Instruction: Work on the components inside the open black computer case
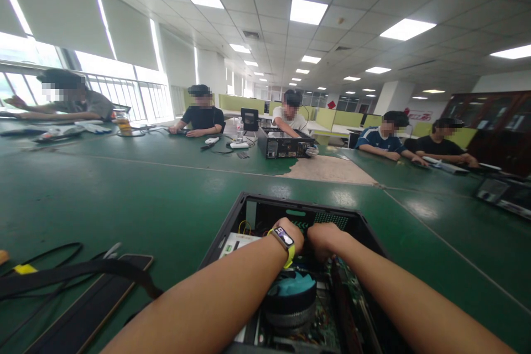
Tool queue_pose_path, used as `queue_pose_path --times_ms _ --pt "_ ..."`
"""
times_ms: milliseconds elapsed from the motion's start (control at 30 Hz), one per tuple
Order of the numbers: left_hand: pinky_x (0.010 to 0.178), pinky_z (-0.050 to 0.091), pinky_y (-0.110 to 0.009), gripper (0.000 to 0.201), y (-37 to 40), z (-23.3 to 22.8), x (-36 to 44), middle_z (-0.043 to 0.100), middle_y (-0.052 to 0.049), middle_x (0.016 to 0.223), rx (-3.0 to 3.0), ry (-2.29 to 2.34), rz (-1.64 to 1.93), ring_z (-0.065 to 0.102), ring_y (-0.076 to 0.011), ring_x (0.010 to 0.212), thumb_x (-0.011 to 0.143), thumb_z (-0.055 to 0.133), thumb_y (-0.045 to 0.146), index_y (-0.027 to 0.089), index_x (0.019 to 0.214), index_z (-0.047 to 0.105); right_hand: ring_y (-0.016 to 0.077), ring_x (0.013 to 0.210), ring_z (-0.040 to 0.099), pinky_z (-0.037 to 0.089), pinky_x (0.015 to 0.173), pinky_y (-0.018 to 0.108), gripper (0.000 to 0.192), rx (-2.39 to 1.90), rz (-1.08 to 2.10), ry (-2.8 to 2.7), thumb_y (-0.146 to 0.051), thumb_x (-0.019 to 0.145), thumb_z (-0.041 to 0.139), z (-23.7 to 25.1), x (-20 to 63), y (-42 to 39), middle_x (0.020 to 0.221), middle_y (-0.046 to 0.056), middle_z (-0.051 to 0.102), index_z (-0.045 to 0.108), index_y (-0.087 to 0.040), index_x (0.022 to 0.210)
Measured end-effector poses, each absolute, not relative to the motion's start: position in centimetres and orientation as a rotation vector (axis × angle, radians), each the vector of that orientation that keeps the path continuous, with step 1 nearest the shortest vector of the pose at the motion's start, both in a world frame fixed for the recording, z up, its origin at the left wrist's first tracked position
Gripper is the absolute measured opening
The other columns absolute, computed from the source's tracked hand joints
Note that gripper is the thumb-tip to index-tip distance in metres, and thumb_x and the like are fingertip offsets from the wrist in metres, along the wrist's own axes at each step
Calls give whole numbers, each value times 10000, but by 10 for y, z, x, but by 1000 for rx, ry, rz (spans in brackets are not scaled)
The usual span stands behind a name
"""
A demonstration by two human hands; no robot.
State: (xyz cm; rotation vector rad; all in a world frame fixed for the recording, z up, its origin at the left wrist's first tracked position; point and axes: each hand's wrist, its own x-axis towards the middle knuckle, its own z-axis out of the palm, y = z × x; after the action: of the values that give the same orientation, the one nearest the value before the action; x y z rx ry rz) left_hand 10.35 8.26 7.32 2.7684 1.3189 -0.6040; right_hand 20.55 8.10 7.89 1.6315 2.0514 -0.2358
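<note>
An open black computer case (360, 232) lies in front of me on the green table. Both hands reach into its far part, close together near the perforated end wall. My left hand (292, 230), with a yellow-strapped smartwatch (284, 237) on the wrist, has its fingers curled; whatever they grip is hidden. Beside it my right hand (326, 239) is closed too, its fingertips out of sight behind the knuckles. Nearer to me sits a round CPU cooler (290, 298) with a blue fan. A white-labelled metal box (238, 244) with yellow wires lies at the left inside the case.
Black cables (62, 271) and a flat dark panel (95, 298) lie on the green table (145, 199) to the left. Across it, a person (290, 116) works in another computer case (284, 146). Other people sit left and right; a bottle (239, 130) stands far back.
</note>
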Motion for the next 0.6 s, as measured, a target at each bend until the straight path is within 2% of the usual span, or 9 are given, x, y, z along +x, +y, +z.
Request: queue_pose_path --times_ms 333,467,600 --pt "739 532 -472 248 82 65 103 701 -169 1030 2757 1371 -567 642 -347 950 747 604 119 136 965 722 298 949 670 533 788 353 384 1640 -223 2025 -295 549 804 75 204 80 921 115 725 737 -191 913" --pt "749 526 -469 234 83 63 103 703 -166 1020 2763 1366 -552 643 -342 948 729 632 133 145 942 727 295 913 681 538 772 357 377 1638 -230 2027 -279 520 821 74 203 81 889 105 730 741 -196 879" --pt "755 525 -461 233 82 65 103 710 -153 1007 2761 1361 -565 646 -334 945 723 644 142 174 937 731 285 806 701 552 728 360 291 1649 -264 2099 -298 511 827 72 204 81 762 84 730 745 -194 770"
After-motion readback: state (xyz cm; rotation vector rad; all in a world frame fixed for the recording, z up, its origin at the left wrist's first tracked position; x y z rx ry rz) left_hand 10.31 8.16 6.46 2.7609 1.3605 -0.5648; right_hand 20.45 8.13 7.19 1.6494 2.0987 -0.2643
